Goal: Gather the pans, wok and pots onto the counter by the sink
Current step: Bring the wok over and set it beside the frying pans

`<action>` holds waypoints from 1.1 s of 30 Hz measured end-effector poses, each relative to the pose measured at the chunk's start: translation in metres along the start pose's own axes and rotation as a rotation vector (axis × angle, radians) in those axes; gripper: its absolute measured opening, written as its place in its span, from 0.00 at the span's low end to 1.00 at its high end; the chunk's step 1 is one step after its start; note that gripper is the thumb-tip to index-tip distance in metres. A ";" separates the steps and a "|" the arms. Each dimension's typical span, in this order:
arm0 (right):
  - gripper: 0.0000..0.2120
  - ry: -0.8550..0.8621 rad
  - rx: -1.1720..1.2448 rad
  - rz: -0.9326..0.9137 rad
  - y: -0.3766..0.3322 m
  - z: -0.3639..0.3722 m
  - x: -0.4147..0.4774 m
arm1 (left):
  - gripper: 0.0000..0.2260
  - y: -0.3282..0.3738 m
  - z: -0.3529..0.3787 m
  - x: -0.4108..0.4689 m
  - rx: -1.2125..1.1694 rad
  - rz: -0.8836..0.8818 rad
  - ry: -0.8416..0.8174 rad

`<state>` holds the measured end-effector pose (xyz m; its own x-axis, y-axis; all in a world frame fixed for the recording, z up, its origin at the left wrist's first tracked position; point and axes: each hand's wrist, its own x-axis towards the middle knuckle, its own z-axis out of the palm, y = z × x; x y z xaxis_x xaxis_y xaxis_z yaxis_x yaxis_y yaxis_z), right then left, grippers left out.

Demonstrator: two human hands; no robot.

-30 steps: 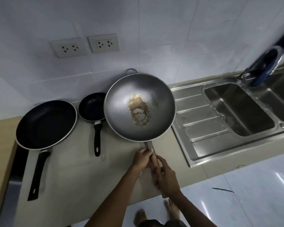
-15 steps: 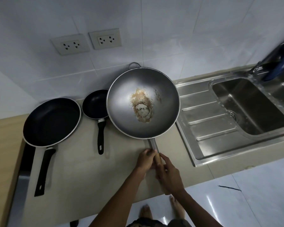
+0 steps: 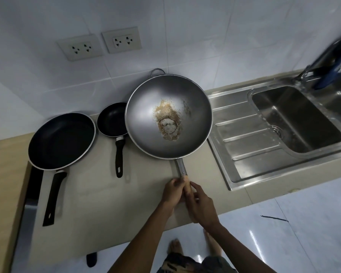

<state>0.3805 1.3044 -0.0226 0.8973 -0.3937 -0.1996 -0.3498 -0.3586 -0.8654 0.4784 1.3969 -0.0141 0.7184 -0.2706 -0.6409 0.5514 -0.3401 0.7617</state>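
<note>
Wok, round grey metal (image 3: 168, 117), now set on the beige tabletop (image 3: 98, 203) just left of the steel sink (image 3: 283, 123), having shifted slightly toward the wall; placement looks near complete. Left hand (image 3: 172, 191) and right hand (image 3: 200, 201) remain clenched on its wooden handle. Wok holds brown residue; large black frying pan (image 3: 61, 140) and small black frying pan (image 3: 111, 119), left of it, are empty.

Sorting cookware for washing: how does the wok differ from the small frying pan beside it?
The wok is bare grey metal and much wider; the small frying pan has a black coating inside. The wok carries brown residue at its centre, while the small frying pan looks clean. The wok's handle is held by the left hand and right hand; the small pan's black handle lies free. Both sit on the counter with handles toward the person.
</note>
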 end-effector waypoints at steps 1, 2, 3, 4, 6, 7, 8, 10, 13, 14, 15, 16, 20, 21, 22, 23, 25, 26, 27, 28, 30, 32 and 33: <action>0.21 -0.004 0.002 0.012 0.000 -0.001 -0.002 | 0.17 -0.002 0.000 -0.001 0.010 0.004 -0.003; 0.21 -0.007 0.003 0.023 0.000 -0.001 -0.004 | 0.16 -0.003 0.001 -0.003 0.018 0.006 -0.006; 0.21 -0.009 0.003 0.032 0.001 -0.002 -0.007 | 0.15 -0.005 0.001 -0.005 0.021 0.008 -0.005; 0.21 -0.008 0.004 0.040 0.002 -0.003 -0.009 | 0.13 -0.006 0.002 -0.007 0.023 0.010 -0.001; 0.20 0.004 0.006 0.055 0.004 -0.004 -0.015 | 0.08 -0.010 0.003 -0.011 0.038 0.013 -0.003; 0.20 0.008 0.009 0.065 0.005 -0.004 -0.017 | 0.07 -0.012 0.003 -0.013 0.045 0.011 -0.009; 0.20 0.011 0.014 0.074 0.006 -0.004 -0.021 | 0.07 -0.014 0.004 -0.016 0.048 0.008 -0.017; 0.19 0.013 0.023 0.077 0.008 -0.003 -0.027 | 0.06 -0.018 0.004 -0.023 0.045 0.002 -0.024; 0.18 -0.005 0.026 0.081 0.011 -0.003 -0.040 | 0.06 -0.027 0.003 -0.034 0.025 -0.019 -0.007; 0.18 -0.013 0.022 0.084 0.012 -0.003 -0.044 | 0.07 -0.030 0.003 -0.037 0.009 -0.031 -0.001; 0.18 -0.021 0.017 0.084 0.014 -0.004 -0.049 | 0.07 -0.034 0.004 -0.042 -0.005 -0.045 0.004; 0.18 -0.030 0.015 0.080 0.016 -0.006 -0.053 | 0.08 -0.038 0.006 -0.047 -0.022 -0.056 0.009; 0.20 -0.072 -0.011 0.085 0.028 -0.015 -0.071 | 0.10 -0.050 0.015 -0.071 -0.031 -0.035 0.053; 0.21 -0.080 -0.007 0.080 0.032 -0.020 -0.076 | 0.11 -0.054 0.018 -0.078 -0.026 -0.029 0.059; 0.21 -0.089 0.000 0.074 0.036 -0.025 -0.082 | 0.12 -0.058 0.022 -0.087 -0.029 -0.033 0.067; 0.21 -0.097 0.004 0.072 0.040 -0.031 -0.088 | 0.12 -0.063 0.025 -0.097 -0.037 -0.045 0.078; 0.22 -0.112 0.001 0.075 0.050 -0.043 -0.100 | 0.13 -0.074 0.031 -0.115 -0.068 -0.077 0.106; 0.22 -0.124 -0.007 0.069 0.056 -0.050 -0.107 | 0.14 -0.080 0.036 -0.125 -0.086 -0.091 0.127; 0.22 -0.139 -0.018 0.063 0.063 -0.060 -0.115 | 0.15 -0.087 0.043 -0.137 -0.095 -0.102 0.146; 0.22 -0.153 -0.035 0.055 0.070 -0.070 -0.124 | 0.15 -0.094 0.051 -0.148 -0.095 -0.108 0.165; 0.21 -0.167 -0.105 0.027 0.084 -0.094 -0.143 | 0.16 -0.109 0.072 -0.170 -0.059 -0.107 0.191; 0.21 -0.160 -0.188 -0.022 0.099 -0.125 -0.166 | 0.18 -0.121 0.102 -0.189 0.053 -0.064 0.195; 0.21 -0.154 -0.229 -0.048 0.107 -0.143 -0.179 | 0.19 -0.126 0.122 -0.195 0.159 -0.025 0.185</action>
<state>0.1442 1.2156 -0.0145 0.9386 -0.2442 -0.2436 -0.3417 -0.5626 -0.7528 0.2172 1.3827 0.0034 0.7787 -0.0956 -0.6201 0.5072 -0.4859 0.7118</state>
